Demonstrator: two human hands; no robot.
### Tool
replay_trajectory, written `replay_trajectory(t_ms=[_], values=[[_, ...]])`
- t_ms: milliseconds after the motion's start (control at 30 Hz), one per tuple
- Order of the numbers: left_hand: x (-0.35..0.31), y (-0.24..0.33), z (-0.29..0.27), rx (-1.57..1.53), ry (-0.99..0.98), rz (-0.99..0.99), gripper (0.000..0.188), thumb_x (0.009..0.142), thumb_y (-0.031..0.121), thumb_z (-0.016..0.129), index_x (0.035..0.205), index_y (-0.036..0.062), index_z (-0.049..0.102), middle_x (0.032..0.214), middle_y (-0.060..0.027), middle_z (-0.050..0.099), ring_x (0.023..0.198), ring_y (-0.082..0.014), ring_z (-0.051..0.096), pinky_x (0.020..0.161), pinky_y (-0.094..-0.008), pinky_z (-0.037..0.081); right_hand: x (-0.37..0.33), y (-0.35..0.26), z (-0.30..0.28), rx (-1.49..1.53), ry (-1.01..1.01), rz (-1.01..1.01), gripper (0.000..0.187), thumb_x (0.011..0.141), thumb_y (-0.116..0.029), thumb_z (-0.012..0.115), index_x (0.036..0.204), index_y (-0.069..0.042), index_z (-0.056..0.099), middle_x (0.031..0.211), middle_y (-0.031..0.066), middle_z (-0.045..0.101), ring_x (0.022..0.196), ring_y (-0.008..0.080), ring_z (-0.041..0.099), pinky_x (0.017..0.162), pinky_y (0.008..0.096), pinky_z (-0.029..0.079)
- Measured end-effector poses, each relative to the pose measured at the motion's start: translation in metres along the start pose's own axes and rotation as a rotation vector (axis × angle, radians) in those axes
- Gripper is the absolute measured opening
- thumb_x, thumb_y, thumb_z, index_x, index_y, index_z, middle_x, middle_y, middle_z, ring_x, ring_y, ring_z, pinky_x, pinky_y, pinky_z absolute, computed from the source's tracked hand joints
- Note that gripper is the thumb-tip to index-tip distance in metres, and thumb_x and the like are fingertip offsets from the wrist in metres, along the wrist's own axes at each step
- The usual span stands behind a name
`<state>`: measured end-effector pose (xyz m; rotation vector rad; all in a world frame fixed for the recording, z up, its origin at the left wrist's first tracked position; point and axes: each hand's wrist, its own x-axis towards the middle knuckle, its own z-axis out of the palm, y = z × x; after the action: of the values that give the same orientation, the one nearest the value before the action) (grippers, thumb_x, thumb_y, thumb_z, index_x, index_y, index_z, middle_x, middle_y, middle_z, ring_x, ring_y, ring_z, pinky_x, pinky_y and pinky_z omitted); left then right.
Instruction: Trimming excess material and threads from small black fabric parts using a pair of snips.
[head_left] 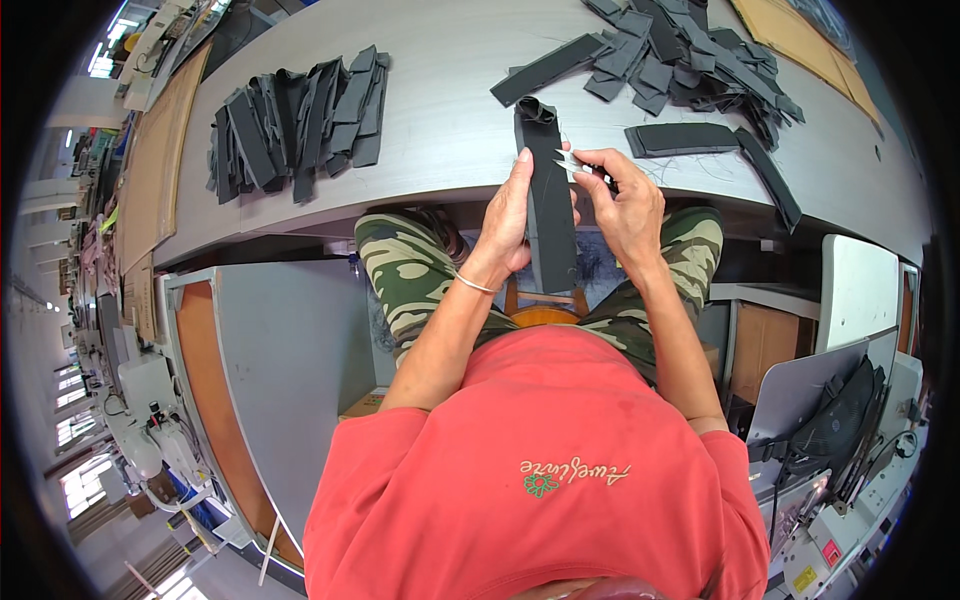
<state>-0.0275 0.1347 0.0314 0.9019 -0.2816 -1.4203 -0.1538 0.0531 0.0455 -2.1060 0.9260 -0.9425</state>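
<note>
The left hand (507,215) grips a dark fabric strip (550,210) from its left side, thumb along the front; its other fingers go out of sight behind the cloth, with only a bit of them showing at the far edge. The right hand (630,205) pinches a pair of small pointed snips (573,164), most of whose body is lost inside the fingers. The tips sit right by the strip's right edge, and from where I stand I can't tell whether they touch it or whether a thread lies between them.

The strip is held upright across the near edge of the table (440,120), its upper end bunched and folded so that its layers are hard to sort out, its lower end hanging over the lap. A heap of similar strips (300,125) lies to the left. Another pile (690,60) on the right runs out of view at the top. Below, the stool (545,315) is mostly covered by the red shirt (530,410).
</note>
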Motion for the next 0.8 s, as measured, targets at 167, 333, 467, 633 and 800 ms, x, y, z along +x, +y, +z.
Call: replay_trajectory(t_ms=[167,333,467,633,800], values=[[-0.002,0.000,0.002,0.066,-0.033,0.028,0.061,0.100,0.053,0.031,0.137,0.0064,0.045,0.072,-0.0078,0.056,0.062,-0.0182,0.057,0.060,-0.0295,0.050,0.000,0.007,-0.004,-0.071,0.041,-0.046,0.018,0.082,-0.017,0.067,0.100,-0.013,0.067,0.081,0.0051,0.066,0.069,0.0213,0.062,0.061,0.0328,0.047],[-0.008,0.009,-0.004,0.170,-0.004,-0.091,0.064,0.099,0.057,0.029,0.127,0.0033,0.051,0.071,-0.0111,0.058,0.057,-0.0189,0.056,0.056,-0.0292,0.049,0.012,-0.012,-0.016,0.159,0.110,0.058,0.027,0.077,-0.016,0.073,0.102,-0.009,0.067,0.087,0.0072,0.062,0.082,0.0209,0.063,0.072,0.0315,0.048],[-0.009,0.016,-0.009,0.213,-0.135,-0.318,0.072,0.094,0.067,0.027,0.113,0.0036,0.056,0.073,-0.0150,0.061,0.052,-0.0200,0.055,0.051,-0.0283,0.048,0.017,0.018,-0.017,0.202,-0.134,0.048,0.027,0.076,-0.010,0.073,0.102,-0.005,0.067,0.085,0.0072,0.059,0.079,0.0207,0.059,0.073,0.0317,0.047],[0.003,0.028,-0.051,-0.578,-0.482,-0.076,0.099,0.081,0.080,0.035,0.142,0.0013,0.034,0.121,-0.0255,0.054,0.096,-0.0268,0.057,0.072,-0.0397,0.053,0.009,0.017,-0.015,0.826,0.061,0.471,0.008,0.087,-0.009,0.069,0.088,-0.007,0.062,0.063,-0.0087,0.043,0.048,0.0000,0.031,0.043,0.0202,0.022],[0.012,0.000,-0.042,0.097,-0.170,0.062,0.057,0.092,0.038,0.060,0.136,0.0060,0.043,0.117,-0.0073,0.058,0.107,-0.0173,0.054,0.095,-0.0369,0.043,-0.009,0.010,0.008,1.034,0.049,0.636,0.012,0.085,-0.007,0.070,0.093,-0.004,0.062,0.063,-0.0087,0.043,0.046,0.0007,0.030,0.042,0.0206,0.022]])
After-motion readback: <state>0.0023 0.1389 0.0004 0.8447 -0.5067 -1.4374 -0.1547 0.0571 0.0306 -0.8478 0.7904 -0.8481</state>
